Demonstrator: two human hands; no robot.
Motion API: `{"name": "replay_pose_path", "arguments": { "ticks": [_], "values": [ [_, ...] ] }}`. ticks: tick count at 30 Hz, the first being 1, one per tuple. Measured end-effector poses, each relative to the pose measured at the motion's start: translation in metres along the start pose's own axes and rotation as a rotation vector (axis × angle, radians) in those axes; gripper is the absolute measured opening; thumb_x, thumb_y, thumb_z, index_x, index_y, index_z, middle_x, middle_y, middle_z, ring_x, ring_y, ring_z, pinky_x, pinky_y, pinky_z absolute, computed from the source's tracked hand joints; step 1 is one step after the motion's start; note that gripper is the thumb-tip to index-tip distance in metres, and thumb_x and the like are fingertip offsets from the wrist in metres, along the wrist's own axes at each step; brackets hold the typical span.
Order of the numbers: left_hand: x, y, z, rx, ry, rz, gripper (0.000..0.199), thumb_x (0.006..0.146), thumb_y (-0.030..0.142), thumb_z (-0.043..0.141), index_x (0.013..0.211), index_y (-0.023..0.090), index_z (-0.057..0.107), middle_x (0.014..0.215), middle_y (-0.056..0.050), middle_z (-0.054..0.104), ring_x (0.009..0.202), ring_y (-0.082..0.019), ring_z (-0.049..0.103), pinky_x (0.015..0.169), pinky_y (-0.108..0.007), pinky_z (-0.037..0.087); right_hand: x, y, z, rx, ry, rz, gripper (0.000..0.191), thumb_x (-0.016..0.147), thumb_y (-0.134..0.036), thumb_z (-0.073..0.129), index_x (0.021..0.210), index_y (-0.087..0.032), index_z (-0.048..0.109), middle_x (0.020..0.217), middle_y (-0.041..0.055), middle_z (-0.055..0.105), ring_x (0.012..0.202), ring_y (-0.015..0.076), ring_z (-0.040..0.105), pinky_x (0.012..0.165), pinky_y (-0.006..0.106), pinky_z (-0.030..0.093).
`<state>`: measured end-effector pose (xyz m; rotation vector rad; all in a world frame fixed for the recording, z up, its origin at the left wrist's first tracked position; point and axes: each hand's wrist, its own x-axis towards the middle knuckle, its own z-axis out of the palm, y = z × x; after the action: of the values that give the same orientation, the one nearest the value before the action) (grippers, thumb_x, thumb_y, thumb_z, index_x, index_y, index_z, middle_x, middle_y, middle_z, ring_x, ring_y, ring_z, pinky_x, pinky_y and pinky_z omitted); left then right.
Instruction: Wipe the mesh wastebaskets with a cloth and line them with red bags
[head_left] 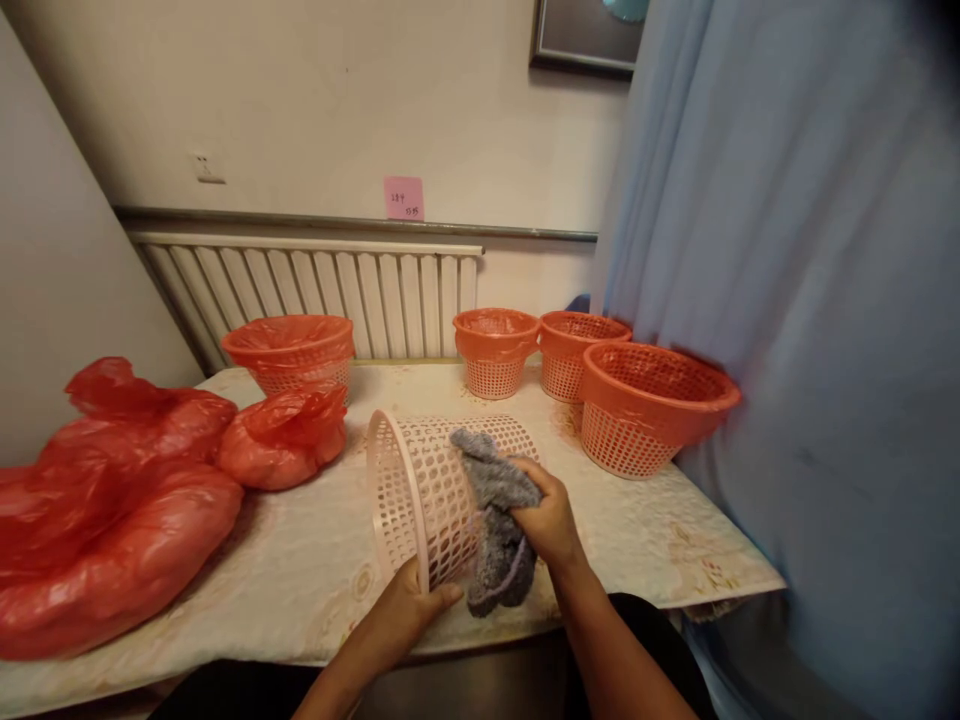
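Here, a tipped basket (444, 480) is held near the counter's (300, 570) front edge.
Its rim (413, 485) is gripped by the left hand (405, 612), cloth (496, 486) clenched in the right hand (551, 520); wiping is best done with the rim steadied.

Left hand (397, 622): fingers mostly hidden by held basket (436, 468). Picture frame (585, 67) cut off above. Note (404, 199) writing illegible.

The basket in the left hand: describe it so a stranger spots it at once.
Find the cloth-covered table in front of the radiator. Near its front edge, a pale pink basket is tipped on its side, gripped by the left hand, with a grey cloth in the right hand close by. Unlike the upright baskets, lined with red plastic, it shows no liner.
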<state>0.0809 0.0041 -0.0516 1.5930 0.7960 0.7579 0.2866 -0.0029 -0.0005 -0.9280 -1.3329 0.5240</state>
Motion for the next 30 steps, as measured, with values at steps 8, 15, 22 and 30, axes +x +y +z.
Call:
{"name": "replay_pose_path", "arguments": {
  "ticks": [8,15,22,30],
  "values": [
    [0.011,0.002,-0.006,-0.123,0.312,-0.061,0.061,0.067,0.038,0.075,0.119,0.011,0.059,0.127,-0.016,0.065,0.119,-0.032,0.059,0.109,-0.047,0.04,0.002,0.034,-0.019,0.617,0.226,0.435,0.037,0.066,-0.025,0.071,0.103,-0.02,0.068,0.087,0.0011,0.073,0.077,0.0195,0.067,0.074,0.029,0.052],
    [0.008,-0.008,-0.007,-0.14,0.34,-0.016,0.063,0.069,0.039,0.074,0.123,0.012,0.054,0.128,-0.017,0.064,0.12,-0.033,0.059,0.107,-0.05,0.041,0.001,0.04,-0.019,0.665,0.248,0.478,0.041,0.067,-0.026,0.071,0.107,-0.021,0.067,0.082,0.0,0.074,0.076,0.0207,0.069,0.074,0.031,0.053],
    [0.004,-0.006,-0.007,-0.16,0.329,0.001,0.057,0.071,0.037,0.074,0.121,0.016,0.057,0.129,-0.014,0.064,0.121,-0.032,0.058,0.108,-0.048,0.041,0.001,0.042,-0.019,0.643,0.254,0.48,0.041,0.065,-0.026,0.071,0.105,-0.021,0.068,0.086,0.0003,0.074,0.077,0.0205,0.068,0.073,0.03,0.053],
    [0.002,-0.009,-0.007,-0.209,0.339,0.019,0.063,0.071,0.04,0.073,0.126,0.016,0.054,0.133,-0.015,0.06,0.124,-0.032,0.055,0.111,-0.047,0.038,0.001,0.047,-0.021,0.632,0.245,0.475,0.042,0.065,-0.024,0.069,0.107,-0.022,0.067,0.088,-0.0002,0.074,0.077,0.0196,0.068,0.073,0.029,0.052]
  ]
}}
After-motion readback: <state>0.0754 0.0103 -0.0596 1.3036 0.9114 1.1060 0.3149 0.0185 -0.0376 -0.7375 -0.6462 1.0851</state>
